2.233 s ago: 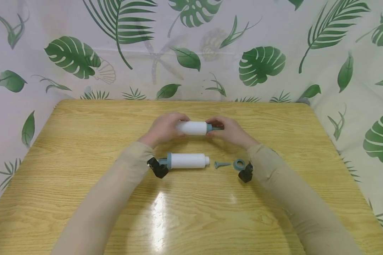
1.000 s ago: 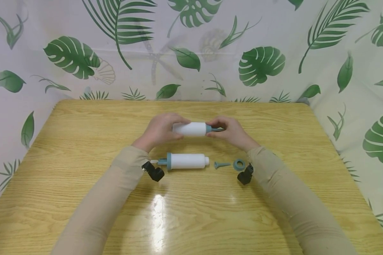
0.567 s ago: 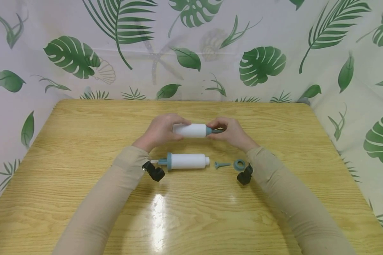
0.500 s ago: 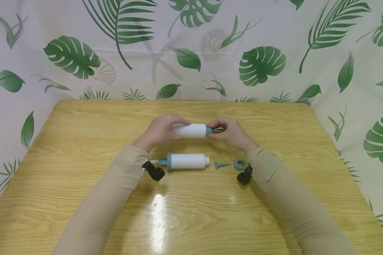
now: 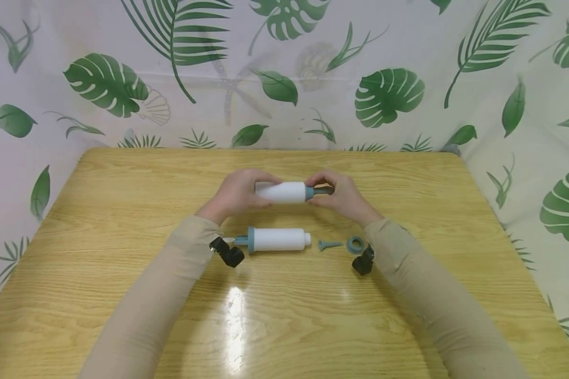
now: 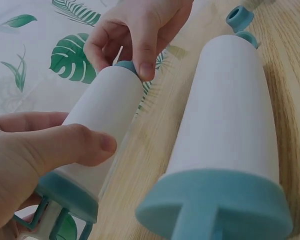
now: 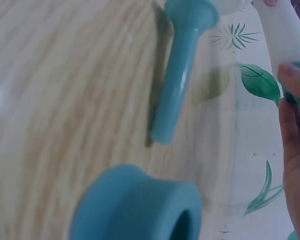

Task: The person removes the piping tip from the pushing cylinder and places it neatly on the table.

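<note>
My left hand (image 5: 237, 193) grips the white barrel of a syringe-shaped sausage stuffer (image 5: 286, 192), held sideways toward the far side of the table. Its teal framed end (image 6: 67, 195) shows below my left thumb in the left wrist view. At the barrel's right end my right hand (image 5: 345, 199) pinches a teal ring nut (image 5: 309, 193) between thumb and fingers. A thin teal nozzle (image 5: 323, 190) sticks out of that nut under my right palm. A second sausage stuffer (image 5: 280, 239) lies nearer on the table, its teal plunger end to the left.
Right of the lying stuffer are a loose teal nozzle (image 5: 330, 245) and a loose teal ring nut (image 5: 355, 244), the latter close to my right wrist camera (image 5: 364, 262). The wooden table (image 5: 294, 316) meets a leaf-patterned cloth (image 5: 322, 79) at its back edge.
My left hand has shifted slightly left from its first position. Both hands keep hold of the same stuffer, which dipped slightly and rose again; the nozzle's angle varies a little. The lying parts stay put.
</note>
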A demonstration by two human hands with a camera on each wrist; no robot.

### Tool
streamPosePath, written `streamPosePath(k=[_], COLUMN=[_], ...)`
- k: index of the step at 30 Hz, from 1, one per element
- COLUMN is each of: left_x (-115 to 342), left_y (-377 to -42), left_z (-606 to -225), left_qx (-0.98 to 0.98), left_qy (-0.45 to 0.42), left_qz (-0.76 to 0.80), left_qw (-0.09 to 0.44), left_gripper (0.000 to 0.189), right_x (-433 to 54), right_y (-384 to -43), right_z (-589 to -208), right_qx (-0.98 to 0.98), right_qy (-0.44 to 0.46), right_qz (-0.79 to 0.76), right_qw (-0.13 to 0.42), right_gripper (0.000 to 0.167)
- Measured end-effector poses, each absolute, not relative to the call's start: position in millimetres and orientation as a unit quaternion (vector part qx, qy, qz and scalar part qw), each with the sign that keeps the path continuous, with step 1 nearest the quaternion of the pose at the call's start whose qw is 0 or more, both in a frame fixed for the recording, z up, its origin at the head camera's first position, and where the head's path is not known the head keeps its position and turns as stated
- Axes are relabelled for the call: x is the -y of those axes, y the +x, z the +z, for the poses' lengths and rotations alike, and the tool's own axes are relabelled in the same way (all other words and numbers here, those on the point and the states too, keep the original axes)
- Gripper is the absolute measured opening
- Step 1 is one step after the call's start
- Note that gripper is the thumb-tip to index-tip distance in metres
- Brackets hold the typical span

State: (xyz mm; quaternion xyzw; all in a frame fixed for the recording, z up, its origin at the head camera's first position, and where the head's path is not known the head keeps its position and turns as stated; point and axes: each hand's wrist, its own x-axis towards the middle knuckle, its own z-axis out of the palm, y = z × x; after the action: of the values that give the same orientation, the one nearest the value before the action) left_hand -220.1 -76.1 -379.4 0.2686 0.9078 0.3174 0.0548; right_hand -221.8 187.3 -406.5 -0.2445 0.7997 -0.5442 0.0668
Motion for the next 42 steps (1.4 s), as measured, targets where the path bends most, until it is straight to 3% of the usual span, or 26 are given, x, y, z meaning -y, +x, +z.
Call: streamPosePath(k=[5,12,18,25,32,42], left_x=[77.1,78.2,78.0,78.2,79.4,79.5], left_y=[-219.8,-220.0,-219.1,-218.1,-216.8,-217.4], left_z=[-377.5,-378.4,-378.7,-379.4,-379.1,-379.7], left_qx=[-0.912,-0.912,-0.91,-0.911,-0.912,-0.911], left_qy=[0.27,0.274,0.273,0.269,0.266,0.262], left_qz=[0.304,0.302,0.309,0.31,0.31,0.314], left_qw=[0.05,0.044,0.043,0.046,0.046,0.054], left_gripper=[0.047,0.047,0.048,0.048,0.047,0.046], right_x=[-189.3,-192.5,-191.0,-192.2,-195.3,-194.6], right_y=[-223.2,-222.0,-220.7,-223.3,-222.8,-223.4], right_z=[-406.6,-405.3,-403.0,-406.0,-406.8,-405.5], right_qx=[-0.818,-0.834,-0.826,-0.823,-0.812,-0.81], right_qy=[-0.234,-0.205,-0.208,-0.216,-0.188,-0.209], right_qz=[-0.516,-0.495,-0.509,-0.51,-0.525,-0.53], right_qw=[0.103,0.134,0.126,0.127,0.169,0.142], right_gripper=[0.053,0.046,0.041,0.052,0.048,0.049])
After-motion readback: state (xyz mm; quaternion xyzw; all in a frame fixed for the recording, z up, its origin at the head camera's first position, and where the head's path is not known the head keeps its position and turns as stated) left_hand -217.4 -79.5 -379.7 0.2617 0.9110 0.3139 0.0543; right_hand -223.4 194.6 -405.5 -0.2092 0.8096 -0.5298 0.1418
